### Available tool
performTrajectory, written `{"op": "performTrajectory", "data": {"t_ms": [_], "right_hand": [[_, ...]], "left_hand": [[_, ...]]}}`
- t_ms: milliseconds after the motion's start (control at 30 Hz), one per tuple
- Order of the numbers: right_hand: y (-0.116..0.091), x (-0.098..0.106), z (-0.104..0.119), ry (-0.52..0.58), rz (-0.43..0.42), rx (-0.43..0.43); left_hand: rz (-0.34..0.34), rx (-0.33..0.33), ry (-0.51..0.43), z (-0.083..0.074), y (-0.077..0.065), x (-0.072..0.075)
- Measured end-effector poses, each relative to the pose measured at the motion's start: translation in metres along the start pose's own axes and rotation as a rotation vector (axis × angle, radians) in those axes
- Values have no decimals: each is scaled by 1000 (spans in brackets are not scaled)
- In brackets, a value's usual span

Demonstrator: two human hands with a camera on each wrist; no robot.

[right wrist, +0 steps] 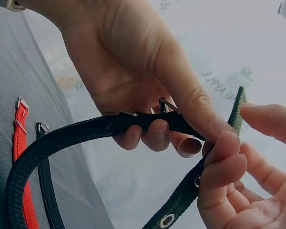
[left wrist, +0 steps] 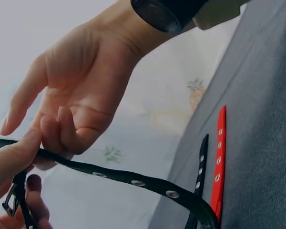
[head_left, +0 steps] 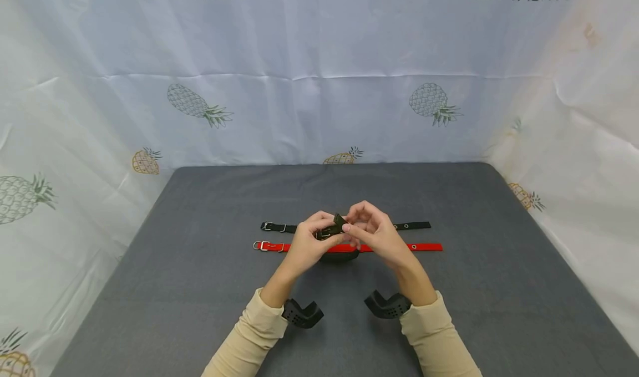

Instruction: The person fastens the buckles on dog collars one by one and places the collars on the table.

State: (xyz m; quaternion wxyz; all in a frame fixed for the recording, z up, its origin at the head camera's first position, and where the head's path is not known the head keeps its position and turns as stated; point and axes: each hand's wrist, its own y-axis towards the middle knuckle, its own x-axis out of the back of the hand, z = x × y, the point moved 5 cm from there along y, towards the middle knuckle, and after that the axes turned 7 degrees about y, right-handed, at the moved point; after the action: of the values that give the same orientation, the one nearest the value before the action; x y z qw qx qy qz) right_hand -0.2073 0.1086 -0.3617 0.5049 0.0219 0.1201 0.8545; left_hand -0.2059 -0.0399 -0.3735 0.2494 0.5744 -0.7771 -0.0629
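A dark green collar with metal eyelets and a buckle is held above the table, its lower part hanging in a loop. My left hand grips it at the buckle, thumb on top and fingers curled beneath, as the right wrist view shows. My right hand holds the eyelet end of the strap close by the left thumb, the pointed tip standing up between the hands. Behind the hands lie a red collar and a black collar, both stretched out straight and partly hidden.
The table is covered in grey cloth. White curtains with a pineapple print stand around its back and sides. A black wrist mount sits on the left wrist, and a matching one on the right.
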Motion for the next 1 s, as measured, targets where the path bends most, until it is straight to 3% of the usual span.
{"op": "performTrajectory", "data": {"t_ms": [200,400,633,833,1000], "right_hand": [[-1,4,1,-63,-7,50],[-2,12,3,-55,-108,51],[-2,13,6,-67,-138,40],[-4,10,10,-77,-118,90],[-4,9,9,-72,-125,96]], "left_hand": [[51,14,21,1,0,2],[58,75,78,5,1,8],[10,-38,2,3,1,12],[-9,-140,-29,-2,1,9],[-57,-177,-43,-3,0,8]]}}
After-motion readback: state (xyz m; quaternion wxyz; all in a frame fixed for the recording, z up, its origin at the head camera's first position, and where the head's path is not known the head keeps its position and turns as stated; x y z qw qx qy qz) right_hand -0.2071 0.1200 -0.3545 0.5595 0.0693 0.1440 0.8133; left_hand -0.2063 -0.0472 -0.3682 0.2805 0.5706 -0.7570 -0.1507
